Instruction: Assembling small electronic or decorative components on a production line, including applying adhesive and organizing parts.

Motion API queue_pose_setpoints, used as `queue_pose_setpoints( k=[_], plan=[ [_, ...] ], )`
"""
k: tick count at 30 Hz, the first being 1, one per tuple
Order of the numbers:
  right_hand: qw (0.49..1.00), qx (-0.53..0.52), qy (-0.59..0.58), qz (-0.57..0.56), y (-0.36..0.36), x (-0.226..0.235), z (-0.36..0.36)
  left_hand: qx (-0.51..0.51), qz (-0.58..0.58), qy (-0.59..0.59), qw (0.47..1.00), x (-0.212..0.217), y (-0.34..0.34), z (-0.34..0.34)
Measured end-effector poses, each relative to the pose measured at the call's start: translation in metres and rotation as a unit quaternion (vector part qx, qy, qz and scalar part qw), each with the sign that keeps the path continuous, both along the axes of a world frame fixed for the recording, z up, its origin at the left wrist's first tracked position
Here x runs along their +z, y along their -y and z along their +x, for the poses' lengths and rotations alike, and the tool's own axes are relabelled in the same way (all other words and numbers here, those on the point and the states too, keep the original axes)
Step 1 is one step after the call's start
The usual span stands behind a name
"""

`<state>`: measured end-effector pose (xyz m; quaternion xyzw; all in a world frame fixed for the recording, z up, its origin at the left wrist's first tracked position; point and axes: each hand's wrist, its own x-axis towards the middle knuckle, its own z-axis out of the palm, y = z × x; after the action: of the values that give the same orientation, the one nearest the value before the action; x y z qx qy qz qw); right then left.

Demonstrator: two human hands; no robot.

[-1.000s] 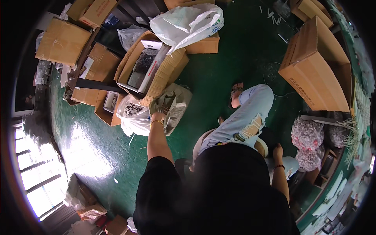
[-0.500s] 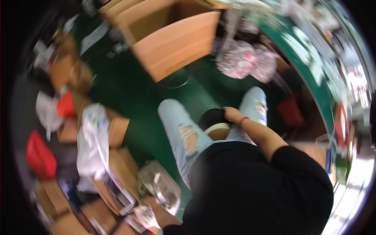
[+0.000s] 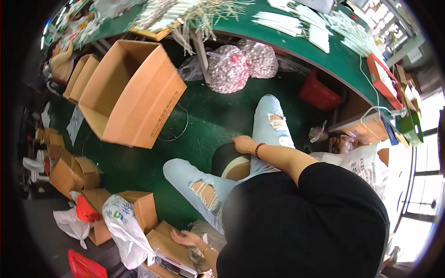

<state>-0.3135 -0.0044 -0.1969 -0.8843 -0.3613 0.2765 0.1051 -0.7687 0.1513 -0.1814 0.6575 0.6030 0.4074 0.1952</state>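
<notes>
I sit on a round stool (image 3: 224, 156) with a black edge and a pale rim, which shows between my knees. My right hand (image 3: 243, 144), a beaded bracelet at its wrist, is closed over the front edge of the stool. Low on the left, my left hand (image 3: 186, 238) reaches over an opened cardboard box (image 3: 170, 244). Its fingers are stretched out, and I see nothing held in them. Beside that wrist lies a greyish plastic bag (image 3: 209, 235), partly hidden by my arm. A white printed plastic bag (image 3: 123, 227) rests against the box.
A large open carton (image 3: 143, 102) stands ahead on the green floor. Under the green workbench (image 3: 259, 41) sit filled clear bags (image 3: 228, 69) and a red bin (image 3: 320, 90). More small cartons (image 3: 74, 171) and a red bag (image 3: 85, 265) crowd the left. Another person (image 3: 62, 65) is at far left.
My view has turned, bringing more of the workbench into sight. My left hand has moved from beside the grey bag to above the box; pale crumpled plastic no longer shows at its fingers.
</notes>
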Motion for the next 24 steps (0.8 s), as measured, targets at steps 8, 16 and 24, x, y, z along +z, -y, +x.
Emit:
queue_pose_setpoints(
  k=[8, 16, 24],
  plan=[
    [0.995, -0.084, -0.027, 0.039, 0.026, 0.006, 0.012, -0.289, -0.158, -0.072, 0.942, 0.033, -0.041, 0.21],
    [0.972, -0.218, -0.032, 0.082, 0.07, 0.01, 0.019, -0.52, -0.048, -0.238, 0.819, 0.03, -0.056, 0.311],
    [0.937, -0.315, -0.023, 0.148, 0.113, 0.017, 0.013, -0.585, -0.06, -0.281, 0.758, 0.014, -0.056, 0.385]
  ],
)
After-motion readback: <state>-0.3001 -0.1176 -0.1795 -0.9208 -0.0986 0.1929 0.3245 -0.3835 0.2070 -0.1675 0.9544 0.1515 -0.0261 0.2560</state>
